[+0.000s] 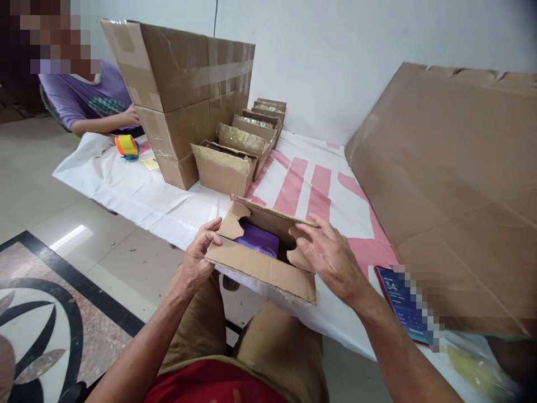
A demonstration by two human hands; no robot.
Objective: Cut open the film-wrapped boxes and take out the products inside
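Note:
A small cardboard box [260,266] with its top flaps up sits at the table's near edge in front of me. Inside it lies a purple package [260,239], partly covered by the notched side flap on the left. My left hand [201,249] grips the box's left end, thumb and fingers at the flap corner. At the right end, my right hand [329,254] holds the side, its fingers over the far flap's corner and against the notched right flap. The undersides of both hands are hidden.
Taped cartons [180,73] stand stacked at the left; a row of open boxes [226,170] runs behind. A large cardboard carton [461,196] fills the right, beside a phone [403,308]. A tape roll [126,146] lies near a seated person [100,103].

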